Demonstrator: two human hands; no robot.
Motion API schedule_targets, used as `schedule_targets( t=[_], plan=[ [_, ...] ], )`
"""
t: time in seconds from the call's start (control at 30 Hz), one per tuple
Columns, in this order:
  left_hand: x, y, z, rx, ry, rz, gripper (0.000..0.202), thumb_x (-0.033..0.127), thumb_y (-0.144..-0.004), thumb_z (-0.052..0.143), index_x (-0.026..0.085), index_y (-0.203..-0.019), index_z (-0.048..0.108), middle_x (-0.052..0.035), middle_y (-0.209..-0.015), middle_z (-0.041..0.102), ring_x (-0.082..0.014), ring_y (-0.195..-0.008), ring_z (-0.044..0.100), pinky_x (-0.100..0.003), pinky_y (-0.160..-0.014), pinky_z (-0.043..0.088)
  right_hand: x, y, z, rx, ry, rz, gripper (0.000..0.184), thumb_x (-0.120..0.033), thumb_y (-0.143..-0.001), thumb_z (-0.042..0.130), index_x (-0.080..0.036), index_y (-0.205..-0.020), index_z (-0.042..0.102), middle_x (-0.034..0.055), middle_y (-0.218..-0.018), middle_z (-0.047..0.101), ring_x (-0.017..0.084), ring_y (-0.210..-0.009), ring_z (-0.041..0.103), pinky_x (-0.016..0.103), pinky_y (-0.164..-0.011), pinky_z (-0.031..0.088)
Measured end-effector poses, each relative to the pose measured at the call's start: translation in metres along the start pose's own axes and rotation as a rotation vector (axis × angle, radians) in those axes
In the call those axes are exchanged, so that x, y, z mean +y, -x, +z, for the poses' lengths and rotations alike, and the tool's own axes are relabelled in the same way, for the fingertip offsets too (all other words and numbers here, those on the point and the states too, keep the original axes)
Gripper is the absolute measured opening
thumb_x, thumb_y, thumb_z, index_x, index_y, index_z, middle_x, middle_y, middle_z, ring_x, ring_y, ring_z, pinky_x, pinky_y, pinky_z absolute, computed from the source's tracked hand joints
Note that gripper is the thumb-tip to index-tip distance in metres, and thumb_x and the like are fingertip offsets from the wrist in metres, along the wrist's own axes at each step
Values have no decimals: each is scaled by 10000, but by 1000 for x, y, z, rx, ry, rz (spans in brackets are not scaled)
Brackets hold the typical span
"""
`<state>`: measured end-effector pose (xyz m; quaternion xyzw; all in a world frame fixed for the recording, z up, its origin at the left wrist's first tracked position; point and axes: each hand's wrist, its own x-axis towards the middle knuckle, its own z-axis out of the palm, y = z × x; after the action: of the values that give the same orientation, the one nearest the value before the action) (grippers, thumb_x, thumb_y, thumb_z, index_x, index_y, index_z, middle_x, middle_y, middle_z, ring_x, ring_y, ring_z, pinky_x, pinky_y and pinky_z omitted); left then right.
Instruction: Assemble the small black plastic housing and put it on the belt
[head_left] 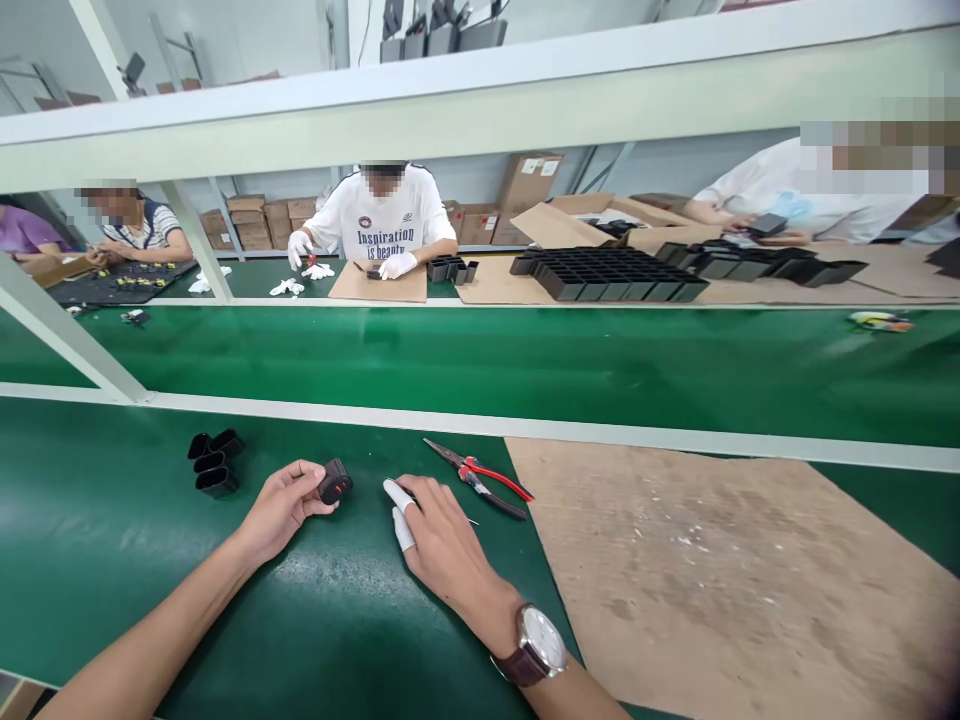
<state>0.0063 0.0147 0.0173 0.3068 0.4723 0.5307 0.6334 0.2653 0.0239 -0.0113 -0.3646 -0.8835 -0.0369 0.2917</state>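
Between the thumb and fingers of my left hand (289, 505) is a small black plastic housing (335, 483) with orange-red marks on its face. To the right, my right hand (439, 535) is low over the green tabletop, palm down, with white finger cots on two fingers. Its fingers are bent together; a dark sliver shows by the fingertips and a thin light tip sticks out past the far side, but what they hold is mostly hidden. Beyond that hand lie long-nose pliers (480, 478) with red and black handles. Several open black plastic cases (215, 463) stand in a cluster left of my left hand.
A stained cardboard sheet (720, 570) covers the right side of the bench. A white rail (420, 425) separates the bench from a green conveyor belt (450, 360). Across it, people work beside rows of black cases (607, 272) and an open carton (592, 215). A shelf beam crosses overhead.
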Motion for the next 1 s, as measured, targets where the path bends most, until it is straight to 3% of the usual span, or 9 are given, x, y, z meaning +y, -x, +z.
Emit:
schedule_targets(
  t=[0.1,0.23,0.53,0.83,1.0],
  plan=[
    [2,-1,1,8,19,-7,396,401,-725,972,129,-839,707,-54,-804,769,-163,-706,766,-238,-688,669,11,3,1,-67,82,71,515,15,-842,513,-107,-1335,596,172,-1266,632,311,-1071,575,451,-883,521],
    [0,0,1,-14,2,9,376,394,-745,962,132,-844,711,-48,-809,769,-166,-721,770,-251,-705,676,27,5,0,-110,190,142,506,19,-778,561,-105,-1263,632,139,-1079,654,304,-957,586,460,-873,519],
    [-4,3,-1,-64,-110,79,269,356,-863,881,135,-862,727,-68,-845,791,-176,-750,765,-302,-731,681,44,5,0,-60,164,156,406,48,-839,542,-129,-1191,642,105,-1049,659,282,-989,588,416,-896,532],
    [-2,5,7,-34,-160,125,303,379,-799,924,138,-831,742,-40,-801,756,-170,-735,738,-307,-702,673,44,5,2,-53,145,175,404,34,-861,542,-127,-1219,639,110,-1052,656,282,-1006,591,429,-915,534],
    [-3,0,8,-11,-433,301,310,408,-778,919,156,-824,743,-43,-843,742,-161,-672,713,-300,-658,647,45,5,5,-28,130,190,459,35,-824,564,-122,-1250,637,119,-1072,657,288,-1022,602,437,-919,542]
  ],
)
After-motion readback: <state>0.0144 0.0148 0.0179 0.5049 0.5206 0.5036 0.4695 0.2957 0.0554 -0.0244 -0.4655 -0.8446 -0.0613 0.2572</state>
